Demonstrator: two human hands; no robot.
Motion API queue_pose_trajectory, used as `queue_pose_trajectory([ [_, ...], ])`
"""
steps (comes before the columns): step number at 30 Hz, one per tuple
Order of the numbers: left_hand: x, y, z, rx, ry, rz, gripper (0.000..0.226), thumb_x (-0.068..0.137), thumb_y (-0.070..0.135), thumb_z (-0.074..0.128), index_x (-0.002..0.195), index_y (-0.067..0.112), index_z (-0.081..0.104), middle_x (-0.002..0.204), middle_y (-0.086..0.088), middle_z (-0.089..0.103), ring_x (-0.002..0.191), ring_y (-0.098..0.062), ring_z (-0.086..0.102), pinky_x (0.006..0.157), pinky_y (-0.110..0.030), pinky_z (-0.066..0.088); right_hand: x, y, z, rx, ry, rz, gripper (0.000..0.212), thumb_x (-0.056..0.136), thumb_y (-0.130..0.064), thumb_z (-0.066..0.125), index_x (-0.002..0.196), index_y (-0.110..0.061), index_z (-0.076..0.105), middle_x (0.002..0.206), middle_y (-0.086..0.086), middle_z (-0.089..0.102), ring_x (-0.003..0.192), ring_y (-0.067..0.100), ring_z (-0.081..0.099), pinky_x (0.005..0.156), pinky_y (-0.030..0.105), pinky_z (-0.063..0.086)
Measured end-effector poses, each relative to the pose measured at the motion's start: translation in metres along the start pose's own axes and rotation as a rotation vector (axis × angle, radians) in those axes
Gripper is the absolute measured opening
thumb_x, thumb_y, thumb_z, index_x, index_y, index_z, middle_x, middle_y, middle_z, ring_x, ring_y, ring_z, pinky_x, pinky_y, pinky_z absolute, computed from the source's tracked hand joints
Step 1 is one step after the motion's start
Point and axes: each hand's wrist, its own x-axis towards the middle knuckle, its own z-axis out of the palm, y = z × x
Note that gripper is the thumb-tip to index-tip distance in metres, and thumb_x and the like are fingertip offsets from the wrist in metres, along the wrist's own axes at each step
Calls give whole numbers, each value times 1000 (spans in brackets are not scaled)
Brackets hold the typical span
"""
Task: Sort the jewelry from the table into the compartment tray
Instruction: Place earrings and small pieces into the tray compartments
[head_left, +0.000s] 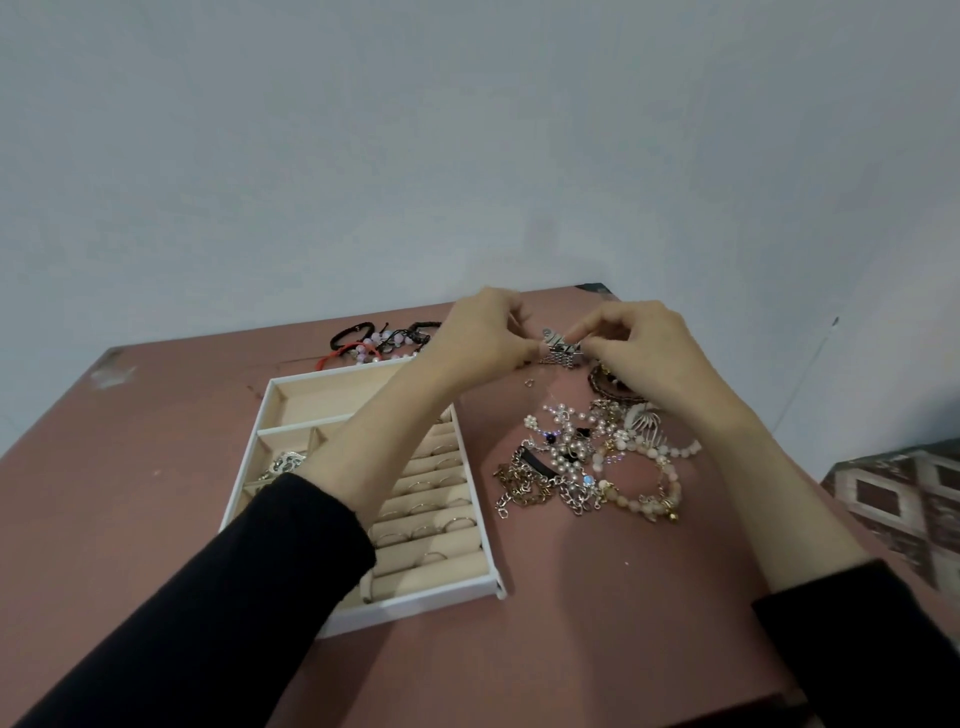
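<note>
Both hands raised over the table (156, 415), left hand (480, 338) and right hand (636, 348) pinching a silver mesh bracelet (560, 349) between curled fingertips

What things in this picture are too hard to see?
All in the head view:
- Silver mesh piece: its ends are covered by the fingers of the left hand and right hand pinching it.
- Tray: the middle compartments are hidden under the left forearm.
- Jewelry pile: tangled, and the pieces are too small to count.
- Patterned surface: cut off by the right edge.
</note>
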Motion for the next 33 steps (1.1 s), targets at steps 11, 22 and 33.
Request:
queue_pose_trajectory([
  [11,-24,10,-22,-390,154,22,12,89,11,60,83,14,50,89,-14,70,71,-20,67,62,-30,54,-8,-6,-1,-68,-219,-46,19,81,-9,61,77,-25,71,74,-3,69,65,6,62,61,19,48],
  [22,-31,5,-33,-476,187,8,10,90,12,58,86,13,49,88,-14,69,58,-16,65,53,-23,53,-9,-2,0,-270,-378,-127,10,76,-16,69,75,-26,70,68,-10,64,61,-5,54,59,11,40],
  [33,-36,-1,-33,-459,176,-14,9,90,13,58,88,12,49,94,-18,69,59,-15,65,59,-25,55,-14,-6,-1,-284,-371,-73,14,73,-15,66,60,-19,64,50,-16,62,50,-6,52,65,24,42],
])
